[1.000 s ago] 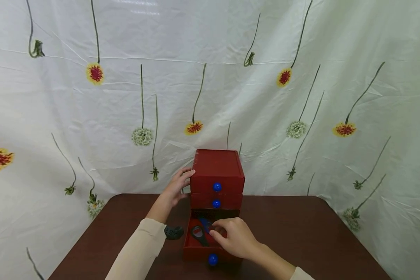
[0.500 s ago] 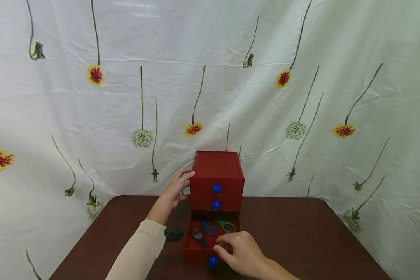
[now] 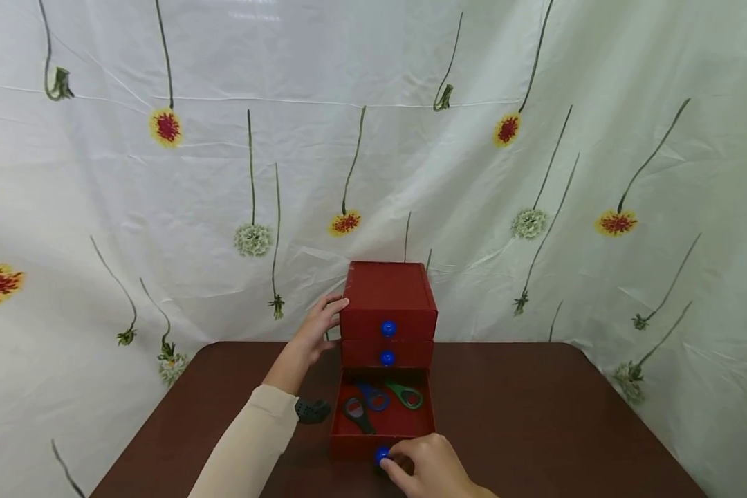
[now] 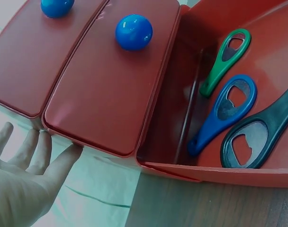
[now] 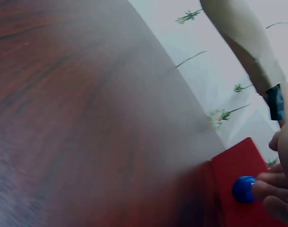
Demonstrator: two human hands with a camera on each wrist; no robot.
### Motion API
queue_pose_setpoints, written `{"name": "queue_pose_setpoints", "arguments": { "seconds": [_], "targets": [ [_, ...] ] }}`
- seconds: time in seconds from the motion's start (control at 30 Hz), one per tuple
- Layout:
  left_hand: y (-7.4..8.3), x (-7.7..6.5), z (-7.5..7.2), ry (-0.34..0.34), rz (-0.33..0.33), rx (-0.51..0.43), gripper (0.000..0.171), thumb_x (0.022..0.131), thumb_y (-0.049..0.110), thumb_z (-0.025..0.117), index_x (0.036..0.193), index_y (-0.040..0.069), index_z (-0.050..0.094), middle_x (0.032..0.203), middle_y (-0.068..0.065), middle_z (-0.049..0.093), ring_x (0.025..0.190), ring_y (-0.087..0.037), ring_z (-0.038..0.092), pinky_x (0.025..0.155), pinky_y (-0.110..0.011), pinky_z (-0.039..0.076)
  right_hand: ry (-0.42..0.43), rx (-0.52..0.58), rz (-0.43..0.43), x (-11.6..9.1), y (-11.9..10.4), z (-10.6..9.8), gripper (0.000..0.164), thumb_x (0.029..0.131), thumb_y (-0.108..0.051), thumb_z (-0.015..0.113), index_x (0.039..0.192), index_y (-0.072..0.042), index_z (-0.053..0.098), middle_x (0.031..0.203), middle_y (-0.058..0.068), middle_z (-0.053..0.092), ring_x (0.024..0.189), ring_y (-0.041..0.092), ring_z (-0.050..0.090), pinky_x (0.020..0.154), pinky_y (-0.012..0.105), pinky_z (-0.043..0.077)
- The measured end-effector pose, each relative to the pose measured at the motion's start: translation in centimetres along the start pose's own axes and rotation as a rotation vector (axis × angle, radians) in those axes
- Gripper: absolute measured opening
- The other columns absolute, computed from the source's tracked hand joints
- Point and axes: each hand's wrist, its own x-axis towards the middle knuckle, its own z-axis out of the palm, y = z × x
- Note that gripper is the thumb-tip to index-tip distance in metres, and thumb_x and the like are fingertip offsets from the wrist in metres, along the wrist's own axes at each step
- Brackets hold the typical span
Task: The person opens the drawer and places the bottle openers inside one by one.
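Note:
A small red cabinet [image 3: 389, 287] has its bottom drawer [image 3: 413, 419] pulled out. Inside lie a green bottle opener [image 4: 228, 59], a blue bottle opener [image 4: 225, 111] and a black bottle opener [image 4: 257, 135], side by side and apart from the walls at the front. My left hand [image 3: 314, 330] rests with extended fingers against the cabinet's left side; in the left wrist view its fingertips touch the edge. My right hand [image 3: 434, 465] is at the drawer's front, thumb and fingers pinching its round blue knob [image 5: 243, 189]. The knob is partly hidden by the fingers.
The two upper drawers, with blue knobs [image 3: 388, 328], are closed. A dark strap-like piece [image 3: 312, 411] shows beside the left wrist. The brown table [image 3: 535, 415] extends on both sides, and a flowered white cloth [image 3: 448, 173] hangs behind.
My right hand has moved from inside the drawer, over the front edge, down to its knob. The green opener, earlier hidden behind that hand, is in sight. The left hand stays put.

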Motion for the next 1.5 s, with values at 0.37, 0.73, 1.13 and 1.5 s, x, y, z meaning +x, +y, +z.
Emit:
{"name": "queue_pose_setpoints", "arguments": {
  "seconds": [0.37, 0.73, 1.13, 1.5],
  "targets": [
    [-0.1, 0.2, 0.0, -0.002, -0.008, -0.015, 0.071, 0.100, 0.044, 0.067, 0.156, 0.013, 0.036, 0.156, -0.015, 0.038, 0.143, -0.038, 0.035, 0.104, -0.066, 0.039, -0.101, -0.301, 0.248, -0.3, 0.2, 1.9, 0.043, 0.090, -0.055, 0.077, 0.073, -0.016, 0.073, 0.055, -0.015, 0.051, 0.046, 0.000, 0.045, 0.044, 0.021, 0.038],
    [0.0, -0.1, 0.2, 0.004, -0.013, -0.007, 0.072, 0.100, 0.045, 0.067, 0.157, 0.015, 0.036, 0.156, -0.015, 0.038, 0.144, -0.039, 0.035, 0.105, -0.066, 0.038, -0.035, -0.341, 0.209, -0.1, 0.8, 2.2, 0.037, 0.089, -0.046, 0.081, 0.069, -0.017, 0.070, 0.050, -0.017, 0.043, 0.041, -0.006, 0.037, 0.039, 0.015, 0.031],
    [0.0, 0.0, 0.2, 0.004, 0.010, -0.018, 0.066, 0.101, 0.044, 0.065, 0.157, 0.019, 0.039, 0.155, -0.012, 0.041, 0.143, -0.038, 0.036, 0.103, -0.064, 0.040, 0.007, -0.319, 0.209, 0.9, 1.3, 2.1, 0.043, 0.091, -0.044, 0.079, 0.061, -0.023, 0.058, 0.052, -0.019, 0.043, 0.042, -0.006, 0.036, 0.039, 0.014, 0.031],
    [0.2, -0.1, 0.2, 0.015, 0.011, 0.016, 0.066, 0.101, 0.046, 0.064, 0.157, 0.020, 0.041, 0.158, -0.012, 0.038, 0.144, -0.040, 0.036, 0.103, -0.065, 0.040, 0.025, -0.290, 0.232, 1.8, 2.0, 2.0, 0.033, 0.089, -0.040, 0.082, 0.066, -0.020, 0.068, 0.057, -0.017, 0.056, 0.047, -0.006, 0.047, 0.040, 0.015, 0.036]
  ]
}}
